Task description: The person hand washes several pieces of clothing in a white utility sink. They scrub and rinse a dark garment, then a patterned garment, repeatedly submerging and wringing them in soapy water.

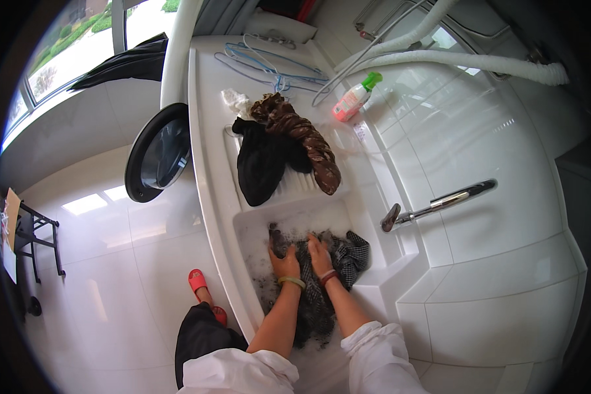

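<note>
A black-and-white checked cloth garment lies bunched in the sudsy water of a white laundry sink. On the left side of the cloth is my left hand, its thumb apart and its fingertips partly hidden by suds and wet fabric. My right hand rests on the cloth just to the right, fingers extended. Whether either hand grips the fabric cannot be told. Above the basin, a black cloth and a twisted brown patterned cloth lie on the ribbed washboard, with a small white cloth behind them.
A chrome faucet projects from the tiled wall at the right. Wire hangers and a spray bottle with a green head lie on the far counter. An open round appliance door stands left of the counter. White hoses cross the upper right.
</note>
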The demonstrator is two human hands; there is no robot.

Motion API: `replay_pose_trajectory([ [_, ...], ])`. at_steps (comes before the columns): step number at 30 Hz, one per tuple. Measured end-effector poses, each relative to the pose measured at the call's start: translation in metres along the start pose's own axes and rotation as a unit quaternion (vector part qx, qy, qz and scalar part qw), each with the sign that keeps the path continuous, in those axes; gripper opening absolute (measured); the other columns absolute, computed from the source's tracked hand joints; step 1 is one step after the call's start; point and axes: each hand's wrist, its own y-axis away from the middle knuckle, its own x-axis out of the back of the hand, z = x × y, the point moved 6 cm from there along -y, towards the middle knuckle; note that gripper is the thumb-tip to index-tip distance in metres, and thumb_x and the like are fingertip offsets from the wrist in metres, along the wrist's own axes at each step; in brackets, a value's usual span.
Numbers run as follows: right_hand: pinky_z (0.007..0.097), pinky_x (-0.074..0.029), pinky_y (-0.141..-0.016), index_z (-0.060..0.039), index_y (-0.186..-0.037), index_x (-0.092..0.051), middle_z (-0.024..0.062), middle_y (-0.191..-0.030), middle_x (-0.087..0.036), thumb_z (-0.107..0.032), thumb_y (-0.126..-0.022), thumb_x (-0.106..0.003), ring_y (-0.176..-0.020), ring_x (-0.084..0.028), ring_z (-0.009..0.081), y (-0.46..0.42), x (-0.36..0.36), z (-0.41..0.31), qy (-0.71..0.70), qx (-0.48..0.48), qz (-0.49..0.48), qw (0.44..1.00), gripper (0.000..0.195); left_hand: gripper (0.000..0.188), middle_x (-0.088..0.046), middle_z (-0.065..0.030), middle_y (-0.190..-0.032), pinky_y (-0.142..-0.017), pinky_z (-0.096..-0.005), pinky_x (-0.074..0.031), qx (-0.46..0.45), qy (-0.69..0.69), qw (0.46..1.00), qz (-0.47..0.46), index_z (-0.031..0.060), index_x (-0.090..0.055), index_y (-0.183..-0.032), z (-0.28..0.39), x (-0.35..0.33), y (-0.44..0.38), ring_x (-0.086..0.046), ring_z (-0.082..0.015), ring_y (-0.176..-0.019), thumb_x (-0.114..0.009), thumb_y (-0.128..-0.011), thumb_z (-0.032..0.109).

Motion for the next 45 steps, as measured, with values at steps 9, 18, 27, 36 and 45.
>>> replay_pose_trajectory([
  [9,0.0419,-0.034,-0.116,0.0007,-0.146,-0.045,0.0275,-0.149,-0.047,-0.005,-0.084,-0.062,-0.141,-0.042,0.0412,-0.025,0.016,0.019,0.033,-0.046,0.164,0.985,0.065,0.052,-0.059,-0.0236,-0.134,-0.091,-0.0514,-0.051,0.295,-0.094,0.951,-0.003,-0.001,-0.046,-0.147,-0.086,-0.006,-0.053,-0.066,-0.0359,-0.094,-0.048,-0.104,0.029],
  [18,0.0432,-0.033,-0.117,-0.0081,-0.126,-0.068,0.0142,-0.137,-0.061,0.007,-0.077,-0.049,-0.13,-0.052,0.036,0.061,0.052,-0.096,-0.074,0.064,0.16,0.982,0.055,0.083,-0.035,-0.0159,-0.159,-0.114,-0.0444,-0.033,0.153,0.333,0.93,-0.017,0.0051,-0.031,-0.157,-0.037,-0.005,-0.008,-0.039,-0.0294,-0.141,-0.048,-0.099,0.062],
  [27,0.048,-0.043,-0.108,-0.0202,-0.129,-0.071,0.029,-0.141,-0.049,-0.002,-0.079,-0.054,-0.125,-0.053,0.0447,0.191,0.053,-0.199,0.11,0.243,0.181,0.947,0.055,0.077,-0.037,-0.0108,-0.157,-0.114,-0.0494,-0.038,0.091,0.546,0.743,-0.376,0.0222,-0.014,-0.163,0.004,-0.055,0.026,-0.041,-0.0346,-0.14,-0.037,-0.102,0.064],
  [36,0.0464,-0.051,-0.088,-0.0162,-0.134,-0.066,0.0231,-0.122,-0.057,-0.033,-0.08,-0.077,-0.1,-0.059,0.0377,0.211,0.039,-0.224,0.211,0.268,0.193,0.92,0.058,0.056,-0.042,-0.0137,-0.151,-0.101,-0.0629,-0.049,0.01,0.629,0.614,-0.476,0.0253,-0.033,-0.152,0.083,-0.04,0.071,-0.046,-0.0458,-0.133,-0.051,-0.103,0.046],
  [45,0.0507,-0.052,-0.068,-0.0084,-0.116,-0.053,0.0198,-0.095,-0.058,-0.046,-0.071,-0.088,-0.083,-0.06,0.0424,0.154,0.042,-0.203,0.168,0.2,0.237,0.936,0.068,0.036,-0.056,-0.0186,-0.122,-0.071,-0.0425,-0.059,0.007,0.585,0.7,-0.409,0.0121,-0.058,-0.106,0.036,-0.046,0.029,-0.062,-0.0312,-0.094,-0.049,-0.105,0.047],
])
